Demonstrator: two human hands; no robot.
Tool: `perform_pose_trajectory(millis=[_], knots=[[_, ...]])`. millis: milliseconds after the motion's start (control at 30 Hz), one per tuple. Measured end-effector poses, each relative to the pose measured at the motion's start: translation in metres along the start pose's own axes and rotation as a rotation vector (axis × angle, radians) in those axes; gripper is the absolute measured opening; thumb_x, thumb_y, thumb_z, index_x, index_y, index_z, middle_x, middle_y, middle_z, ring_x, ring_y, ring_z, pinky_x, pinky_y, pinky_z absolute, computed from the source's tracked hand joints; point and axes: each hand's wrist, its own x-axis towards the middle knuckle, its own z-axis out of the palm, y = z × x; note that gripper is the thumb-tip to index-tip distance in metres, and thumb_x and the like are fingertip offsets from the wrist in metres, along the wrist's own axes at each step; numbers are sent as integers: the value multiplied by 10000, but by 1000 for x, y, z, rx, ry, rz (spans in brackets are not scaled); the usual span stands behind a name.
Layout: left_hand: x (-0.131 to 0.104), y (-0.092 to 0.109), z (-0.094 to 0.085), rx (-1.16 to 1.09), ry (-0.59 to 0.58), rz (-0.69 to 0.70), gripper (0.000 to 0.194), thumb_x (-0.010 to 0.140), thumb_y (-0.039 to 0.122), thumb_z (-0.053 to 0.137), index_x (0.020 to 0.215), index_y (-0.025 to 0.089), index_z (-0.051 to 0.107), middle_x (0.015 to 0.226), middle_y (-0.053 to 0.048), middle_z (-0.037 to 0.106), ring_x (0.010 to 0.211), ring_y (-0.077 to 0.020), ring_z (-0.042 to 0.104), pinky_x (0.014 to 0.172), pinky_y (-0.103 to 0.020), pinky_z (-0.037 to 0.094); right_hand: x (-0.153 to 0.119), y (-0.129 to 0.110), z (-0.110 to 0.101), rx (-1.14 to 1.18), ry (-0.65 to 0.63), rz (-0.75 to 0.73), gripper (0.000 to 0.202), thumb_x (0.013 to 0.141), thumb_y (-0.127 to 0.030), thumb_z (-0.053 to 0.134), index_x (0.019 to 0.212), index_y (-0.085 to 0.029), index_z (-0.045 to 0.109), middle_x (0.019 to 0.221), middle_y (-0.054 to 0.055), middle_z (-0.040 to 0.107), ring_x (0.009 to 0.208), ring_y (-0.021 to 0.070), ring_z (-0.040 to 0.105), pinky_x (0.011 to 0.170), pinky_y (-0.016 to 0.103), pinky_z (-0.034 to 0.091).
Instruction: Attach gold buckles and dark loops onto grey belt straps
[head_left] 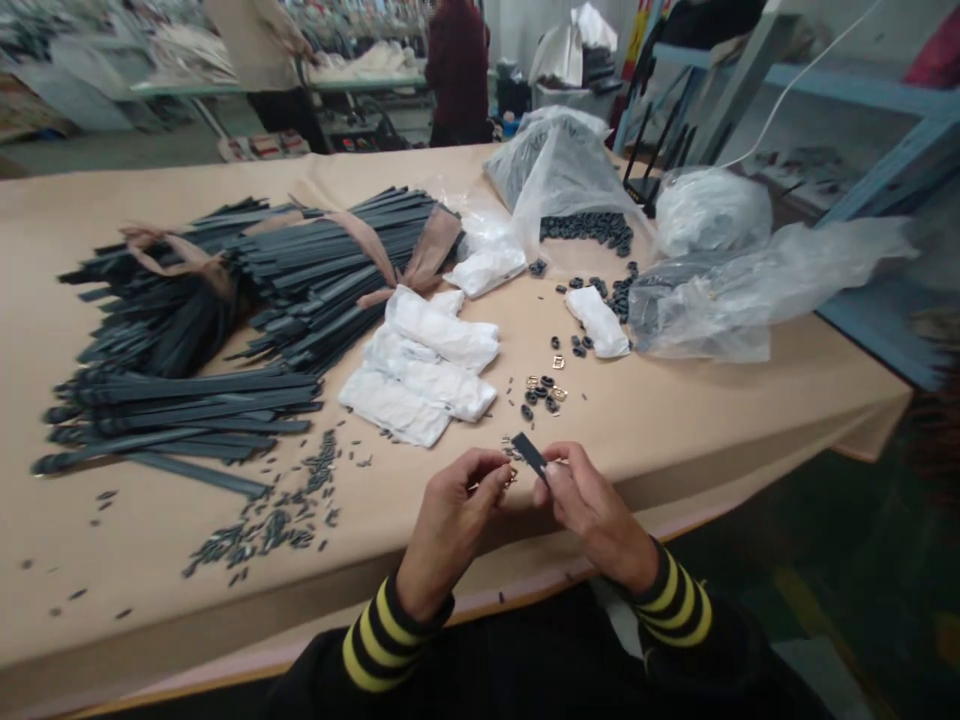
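Observation:
Near the table's front edge my left hand (pixel 459 515) pinches a small gold buckle (pixel 511 478) between thumb and fingertips. Just to its right, my right hand (pixel 592 510) grips a short dark strap (pixel 529 453), whose flat free end points up and to the left. The buckle and the strap are close together; I cannot tell whether they touch. Beyond my hands lie several small dark oval pieces (pixel 541 392) and some gold buckles (pixel 558 362) on the tan table (pixel 420 505).
Bundled dark straps (pixel 330 270), loose straps (pixel 187 405) and small dark bits (pixel 277 525) lie left. White packets (pixel 427 370) are in the middle. Plastic bags (pixel 559 170) stand at the back right, near a blue shelf (pixel 862 90). Two people stand beyond the table.

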Motion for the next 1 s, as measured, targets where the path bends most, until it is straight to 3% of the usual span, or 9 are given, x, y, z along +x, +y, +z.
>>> perform_pose_trajectory(millis=[200, 367, 467, 600, 767, 933, 1000], knots=[[-7, 14, -7, 0, -74, -27, 166, 780, 279, 545, 864, 145, 595, 630, 17, 578, 584, -91, 538, 570, -201, 444, 4, 13, 0, 255, -241, 60, 157, 879, -310, 380, 897, -170, 449, 653, -26, 536, 428, 49, 397, 423, 183, 317], [-5, 16, -13, -47, 3, -36, 167, 755, 254, 586, 873, 137, 586, 664, 13, 597, 583, -84, 562, 575, -191, 462, 0, 7, -6, 538, -368, 93, 202, 847, -322, 460, 939, -142, 469, 637, -25, 533, 370, 14, 333, 351, 153, 221], [-3, 16, -17, -194, -45, -126, 164, 742, 246, 608, 855, 127, 592, 608, 19, 587, 550, -77, 557, 552, -178, 459, -2, 7, -13, 631, -446, 105, 201, 831, -310, 495, 932, -137, 489, 616, -28, 534, 351, 5, 304, 327, 143, 190], [-4, 14, -20, -504, -195, -272, 147, 732, 234, 627, 835, 136, 593, 579, 31, 566, 487, -44, 520, 487, -136, 412, -2, 12, -17, 703, -509, 72, 177, 825, -290, 510, 921, -142, 511, 602, -26, 552, 334, 0, 287, 312, 135, 196], [-8, 8, -11, -771, -386, -406, 201, 672, 237, 686, 795, 128, 569, 548, 21, 552, 459, -47, 493, 472, -150, 393, -1, 10, -15, 636, -511, 32, 174, 823, -299, 509, 882, -136, 524, 589, -26, 552, 332, 5, 288, 310, 140, 206], [-8, 5, 4, -767, -341, -382, 156, 706, 203, 647, 785, 137, 529, 548, 22, 545, 485, -56, 495, 516, -170, 380, -4, -6, -11, 388, -309, -46, 83, 817, -215, 528, 826, -137, 502, 701, 14, 599, 559, 51, 497, 502, 163, 387], [-8, 6, 7, -747, -326, -368, 145, 725, 193, 628, 781, 147, 502, 545, 23, 546, 494, -65, 503, 525, -178, 377, -6, -12, -10, 367, -254, -41, 97, 828, -226, 517, 789, -147, 478, 701, 13, 608, 562, 54, 508, 521, 172, 403]])
